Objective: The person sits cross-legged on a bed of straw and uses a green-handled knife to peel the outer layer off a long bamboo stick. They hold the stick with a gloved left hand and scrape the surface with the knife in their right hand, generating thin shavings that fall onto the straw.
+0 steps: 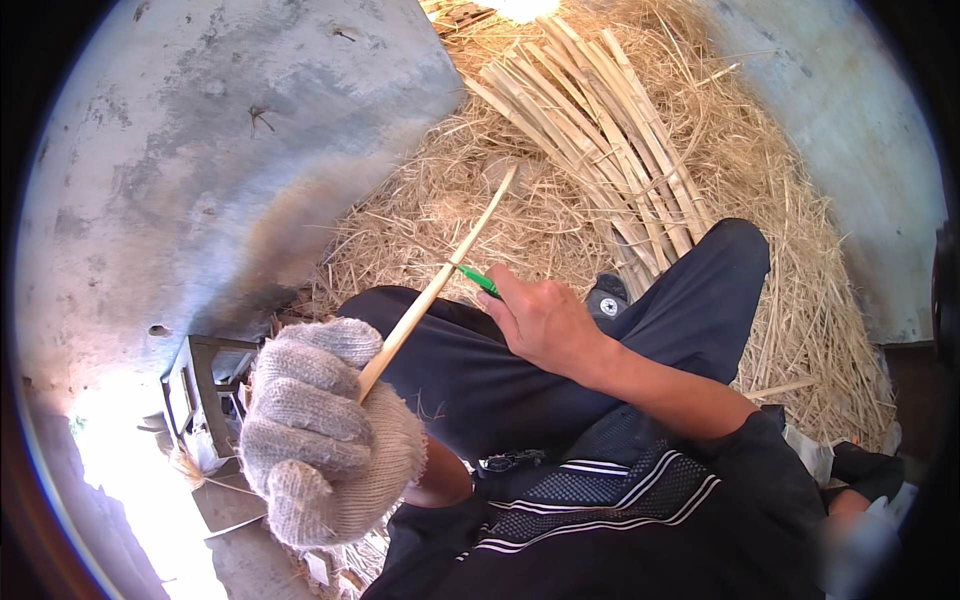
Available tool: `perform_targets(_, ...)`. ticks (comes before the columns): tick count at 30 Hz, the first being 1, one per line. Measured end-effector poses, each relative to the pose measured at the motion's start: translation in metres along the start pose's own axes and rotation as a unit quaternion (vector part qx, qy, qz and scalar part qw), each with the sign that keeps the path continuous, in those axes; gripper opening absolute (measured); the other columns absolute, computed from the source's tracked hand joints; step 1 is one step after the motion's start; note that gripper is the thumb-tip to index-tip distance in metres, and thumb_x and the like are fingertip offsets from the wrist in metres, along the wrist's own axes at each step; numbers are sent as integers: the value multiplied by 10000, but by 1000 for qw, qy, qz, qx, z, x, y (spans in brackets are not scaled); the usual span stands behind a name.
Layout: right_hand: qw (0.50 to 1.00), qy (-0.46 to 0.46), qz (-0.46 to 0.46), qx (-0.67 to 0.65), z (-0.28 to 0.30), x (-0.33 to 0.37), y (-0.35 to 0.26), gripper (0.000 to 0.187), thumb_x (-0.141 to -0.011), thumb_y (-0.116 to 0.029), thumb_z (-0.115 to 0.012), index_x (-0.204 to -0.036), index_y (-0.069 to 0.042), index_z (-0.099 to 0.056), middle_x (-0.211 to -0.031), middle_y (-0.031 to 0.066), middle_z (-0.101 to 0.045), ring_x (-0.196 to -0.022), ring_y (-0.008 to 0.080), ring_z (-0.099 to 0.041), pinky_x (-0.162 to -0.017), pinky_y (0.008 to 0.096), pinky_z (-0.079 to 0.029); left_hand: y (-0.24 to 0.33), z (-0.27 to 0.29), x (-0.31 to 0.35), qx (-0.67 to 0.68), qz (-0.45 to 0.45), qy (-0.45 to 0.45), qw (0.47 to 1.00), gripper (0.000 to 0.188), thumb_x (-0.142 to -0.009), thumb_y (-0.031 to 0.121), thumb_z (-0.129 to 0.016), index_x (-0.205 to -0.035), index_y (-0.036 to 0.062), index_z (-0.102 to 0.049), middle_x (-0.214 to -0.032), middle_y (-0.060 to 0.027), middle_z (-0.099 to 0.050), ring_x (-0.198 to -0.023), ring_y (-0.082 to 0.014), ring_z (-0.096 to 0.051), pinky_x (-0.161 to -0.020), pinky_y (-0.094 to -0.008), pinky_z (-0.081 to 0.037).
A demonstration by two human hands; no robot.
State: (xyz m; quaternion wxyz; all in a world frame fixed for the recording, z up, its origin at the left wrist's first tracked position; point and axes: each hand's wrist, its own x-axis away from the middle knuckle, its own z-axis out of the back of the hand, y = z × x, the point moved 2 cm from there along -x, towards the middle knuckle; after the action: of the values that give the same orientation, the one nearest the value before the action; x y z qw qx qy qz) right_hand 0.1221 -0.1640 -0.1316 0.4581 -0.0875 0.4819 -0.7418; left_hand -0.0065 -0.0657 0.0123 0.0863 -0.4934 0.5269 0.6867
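My left hand (330,435) wears a thick grey knitted glove and is closed around the lower end of a split bamboo strip (425,300). The pale strip slants up and away to the right, its far end over the straw. My bare right hand (545,318) pinches a slim green pen-like tool (478,280). Its dark tip meets the strip near the middle, and a small dark line shows there. Most of the tool is hidden by my fingers, so its exact kind cannot be made out.
Loose straw (780,230) covers the ground. A bundle of long bamboo strips (610,130) lies beyond my crossed legs (690,300). A grey panel (250,130) rises at left, above a dark frame-like box (205,390). Another person's dark sleeve (865,468) shows at lower right.
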Motion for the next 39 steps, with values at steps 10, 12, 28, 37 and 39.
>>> perform_targets(10, 994, 34, 100, 16, 5, 2, -24, 210, -903, -189, -648, -939, -20, -528, -647, 148, -593, -514, 322, -600, -448, 393, -461, -6, -15, -6, 3, -65, 69, 995, 279, -767, 270, -482, -532, 136, -415, -505, -23, -399, -508, -168, -384, -509, -332, -445)
perform_targets(12, 997, 37, 66, 29, 2, 2, -24, 210, -909, -191, -641, -955, -23, -524, -618, 155, -579, -496, 328, -598, -436, 417, -456, -7, -9, -13, 14, -64, 70, 995, 277, -764, 266, -473, -529, 139, -401, -491, -17, -385, -501, -167, -381, -507, -343, -453)
perform_targets(28, 998, -32, -37, 47, 19, -9, -18, 230, -959, -236, -556, -979, -12, -507, -546, 196, -561, -503, 390, -595, -441, 477, -462, 9, 6, -23, -62, 34, 11, 997, 293, -784, 282, -493, -543, 137, -411, -516, -30, -386, -580, -193, -439, -670, -421, -505)
perform_targets(37, 992, -23, -71, 98, 10, -7, 4, 228, -970, -242, -537, -961, -15, -514, -586, 217, -563, -493, 412, -573, -456, 481, -443, -14, -17, -19, 15, -63, 106, 992, 240, -739, 262, -479, -541, 158, -391, -497, -7, -341, -580, -168, -397, -592, -363, -446)
perform_targets(39, 997, -40, -44, 58, 23, -8, -26, 215, -965, -231, -543, -945, -19, -512, -576, 214, -560, -497, 415, -572, -453, 474, -444, -11, -18, -20, -9, -60, 132, 989, 241, -727, 252, -473, -529, 161, -371, -473, -10, -324, -530, -165, -370, -545, -355, -440)
